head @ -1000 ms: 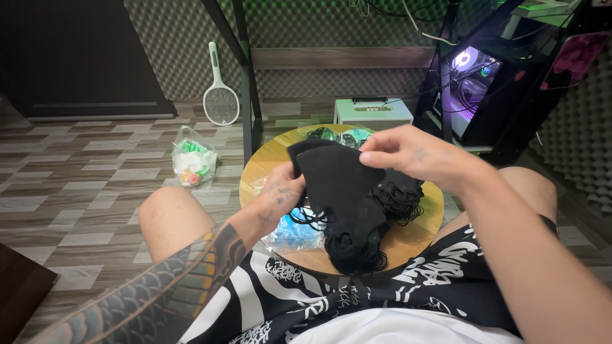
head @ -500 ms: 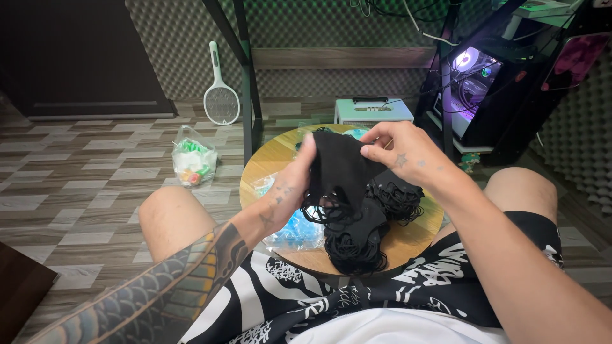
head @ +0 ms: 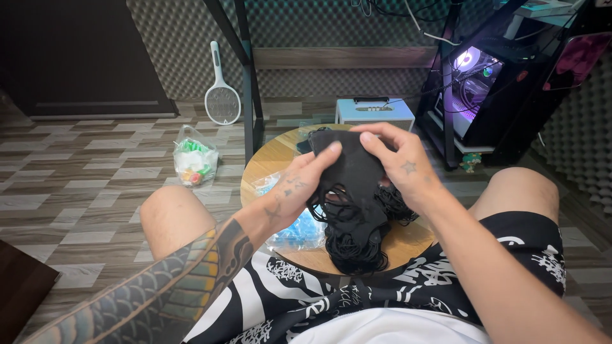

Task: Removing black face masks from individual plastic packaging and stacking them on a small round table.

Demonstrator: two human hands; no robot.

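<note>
Both hands, left hand (head: pixel 299 188) and right hand (head: pixel 398 165), grip a black fabric bundle (head: pixel 350 197); clear bag (head: pixel 194 162) holds green items

A single view, from a camera worn on the seated person's head. It looks steeply down and forward over the lap, close above the left hand (head: pixel 294 188) and right hand (head: pixel 398 167) at frame centre, with the round wooden table (head: pixel 268 162) just beyond the knees. The upper frame reaches further off, across tiled floor to a padded wall, seemingly some way back. No second view shares the scene.
</note>
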